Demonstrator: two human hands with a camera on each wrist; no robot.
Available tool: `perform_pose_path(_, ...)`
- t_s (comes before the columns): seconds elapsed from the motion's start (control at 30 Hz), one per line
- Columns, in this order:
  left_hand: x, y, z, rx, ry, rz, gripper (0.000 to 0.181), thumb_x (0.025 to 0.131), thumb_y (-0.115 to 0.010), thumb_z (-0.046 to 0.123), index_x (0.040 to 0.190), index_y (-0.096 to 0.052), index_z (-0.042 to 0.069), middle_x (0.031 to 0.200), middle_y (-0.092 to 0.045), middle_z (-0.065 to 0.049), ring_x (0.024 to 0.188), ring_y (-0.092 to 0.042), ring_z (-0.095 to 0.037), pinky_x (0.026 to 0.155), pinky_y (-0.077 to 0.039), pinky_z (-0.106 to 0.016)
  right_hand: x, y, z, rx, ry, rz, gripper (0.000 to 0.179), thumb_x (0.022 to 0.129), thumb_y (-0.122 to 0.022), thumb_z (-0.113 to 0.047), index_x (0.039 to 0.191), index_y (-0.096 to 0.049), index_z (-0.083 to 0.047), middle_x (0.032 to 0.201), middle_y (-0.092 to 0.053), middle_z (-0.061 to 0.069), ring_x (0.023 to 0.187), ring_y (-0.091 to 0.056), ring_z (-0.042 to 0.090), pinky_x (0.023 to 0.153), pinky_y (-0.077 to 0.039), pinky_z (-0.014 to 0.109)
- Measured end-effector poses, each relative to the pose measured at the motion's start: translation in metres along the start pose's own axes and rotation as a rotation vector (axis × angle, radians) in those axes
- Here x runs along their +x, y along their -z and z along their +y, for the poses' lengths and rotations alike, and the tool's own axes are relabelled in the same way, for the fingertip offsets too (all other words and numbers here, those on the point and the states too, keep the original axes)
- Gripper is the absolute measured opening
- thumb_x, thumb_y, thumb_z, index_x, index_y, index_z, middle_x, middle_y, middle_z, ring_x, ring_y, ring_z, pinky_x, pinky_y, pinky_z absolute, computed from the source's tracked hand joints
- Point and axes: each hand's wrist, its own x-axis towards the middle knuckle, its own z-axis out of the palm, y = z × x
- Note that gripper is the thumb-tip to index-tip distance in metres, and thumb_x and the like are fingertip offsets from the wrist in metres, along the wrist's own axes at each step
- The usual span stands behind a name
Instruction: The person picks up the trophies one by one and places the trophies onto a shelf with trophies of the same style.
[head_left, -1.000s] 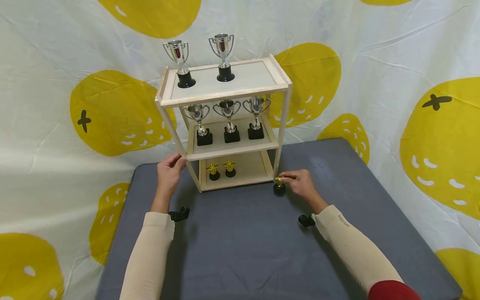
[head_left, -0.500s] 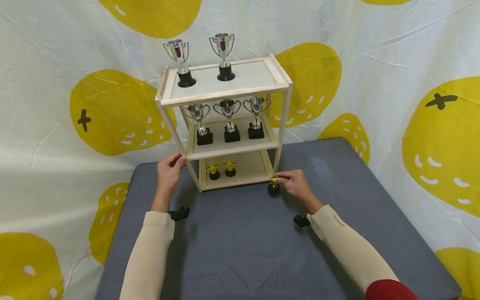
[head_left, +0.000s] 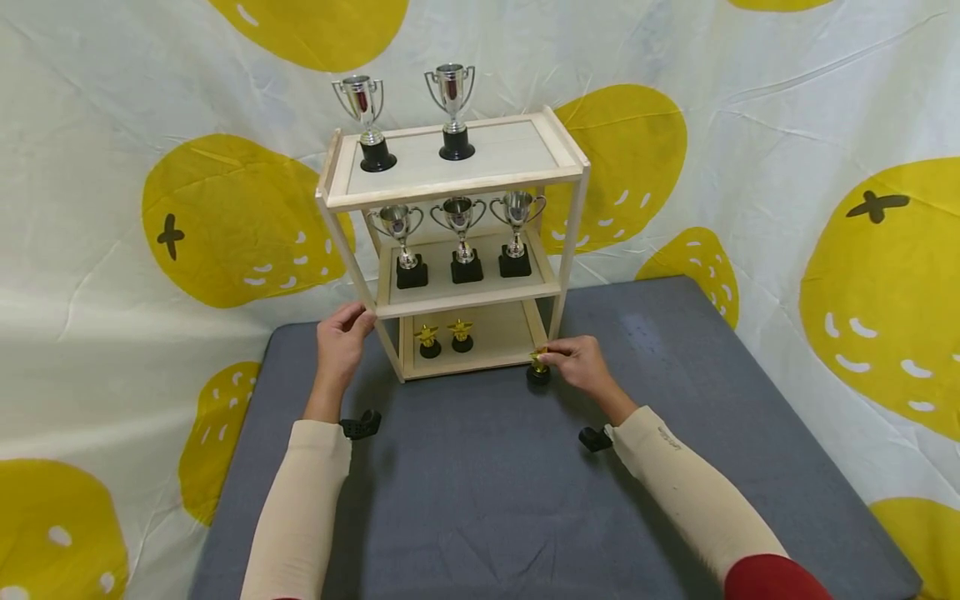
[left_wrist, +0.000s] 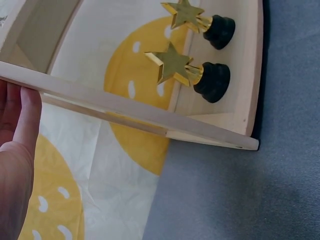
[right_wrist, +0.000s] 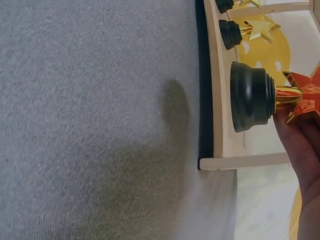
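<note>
A small gold star trophy [head_left: 537, 375] with a round black base is pinched by its star in my right hand [head_left: 583, 367], in front of the bottom tier's right corner. In the right wrist view the trophy's base [right_wrist: 250, 97] shows sideways, apart from the table. My left hand [head_left: 340, 343] grips the left front post of a three-tier wooden shelf [head_left: 468, 302] near the middle tier. Toward the left of the bottom tier, two matching star trophies [head_left: 429, 343] stand upright; the left wrist view shows their gold stars [left_wrist: 171, 64] close up.
Three silver two-handled cups [head_left: 467, 268] line the middle tier. Two taller silver cups [head_left: 456, 142] stand on the top tier, left and centre. The shelf rests on a grey cloth-covered table [head_left: 465, 475], before a white curtain [head_left: 757, 167] with yellow fruit prints.
My right hand has moved left with the star trophy, from beside the shelf's right front post to in front of the bottom tier. The left hand keeps its place on the post.
</note>
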Motion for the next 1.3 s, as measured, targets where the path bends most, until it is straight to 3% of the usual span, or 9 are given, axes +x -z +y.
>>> perform_pose_path(0.13, 0.001, 0.001, 0.000, 0.008, 0.007, 0.003, 0.032, 0.102, -0.066, 0.008, 0.126, -0.068, -0.014, 0.098, -0.067, 0.019, 0.095, -0.066, 0.001, 0.087, -0.059, -0.012, 0.002, -0.004, 0.000, 0.030, 0.042, 0.011, 0.009, 0.081, -0.084, 0.001, 0.090, -0.084, 0.003, 0.086, -0.080, 0.020, 0.078, -0.073, 0.005, 0.067, -0.056, 0.012)
perform_pose_path(0.3, 0.002, 0.001, -0.002, 0.013, 0.001, -0.001, 0.033, 0.103, -0.065, 0.009, 0.127, -0.068, -0.013, 0.098, -0.066, 0.020, 0.097, -0.066, 0.002, 0.087, -0.059, -0.011, 0.004, -0.006, -0.007, 0.013, -0.032, -0.027, 0.009, 0.084, -0.084, 0.000, 0.092, -0.084, 0.002, 0.089, -0.080, 0.021, 0.082, -0.075, 0.014, 0.070, -0.053, 0.007)
perform_pose_path(0.6, 0.002, 0.001, -0.002, 0.006, 0.000, -0.008, 0.033, 0.103, -0.065, 0.009, 0.128, -0.067, -0.012, 0.100, -0.066, 0.018, 0.098, -0.066, 0.000, 0.089, -0.059, -0.012, 0.008, -0.011, -0.013, -0.012, -0.062, -0.053, 0.011, 0.087, -0.083, -0.003, 0.097, -0.083, 0.002, 0.094, -0.080, 0.020, 0.086, -0.079, 0.033, 0.073, -0.059, 0.018)
perform_pose_path(0.97, 0.003, 0.001, -0.004, 0.007, -0.014, 0.000, 0.032, 0.102, -0.066, 0.008, 0.125, -0.068, -0.014, 0.098, -0.067, 0.018, 0.096, -0.066, 0.001, 0.087, -0.059, -0.012, 0.012, -0.018, -0.019, -0.004, -0.076, -0.058, 0.012, 0.088, -0.082, -0.004, 0.098, -0.083, 0.002, 0.095, -0.080, 0.020, 0.083, -0.077, 0.025, 0.069, -0.057, 0.016)
perform_pose_path(1.3, 0.002, 0.002, -0.004, 0.007, -0.010, -0.009, 0.033, 0.102, -0.065, 0.009, 0.126, -0.067, -0.014, 0.100, -0.066, 0.020, 0.097, -0.066, 0.002, 0.088, -0.058, -0.011, 0.016, -0.023, -0.025, 0.032, -0.096, -0.059, 0.012, 0.090, -0.080, -0.005, 0.100, -0.083, 0.003, 0.097, -0.080, 0.022, 0.075, -0.072, 0.008, 0.063, -0.055, 0.014)
